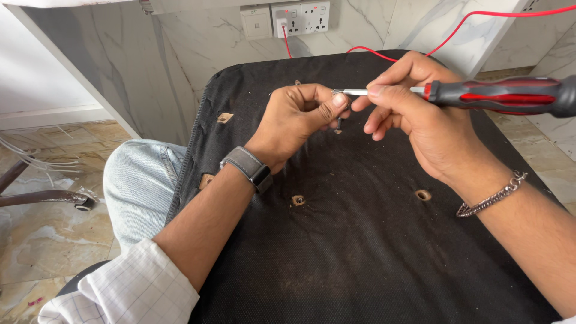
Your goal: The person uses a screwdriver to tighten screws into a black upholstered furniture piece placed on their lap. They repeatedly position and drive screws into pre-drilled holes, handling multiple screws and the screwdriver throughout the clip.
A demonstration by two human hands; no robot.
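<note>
Cut off by the right edge: butt of the red-and-black screwdriver handle [504,96]. Tip of the metal shaft [354,92] hidden under the left hand's [297,120] thumb; the small dark screw [339,124] below it mostly covered by fingers, too small to tell its head. Right hand's [420,120] palm side unseen. Red cable [444,39] lost past the upper right corner. Black padded panel [360,252] clipped by the bottom edge.

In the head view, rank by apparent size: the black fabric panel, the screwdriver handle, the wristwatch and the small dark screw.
1. black fabric panel, by far the largest.
2. screwdriver handle, held in the right hand.
3. wristwatch on the left wrist.
4. small dark screw, at the left hand fingertips, the smallest.
</note>
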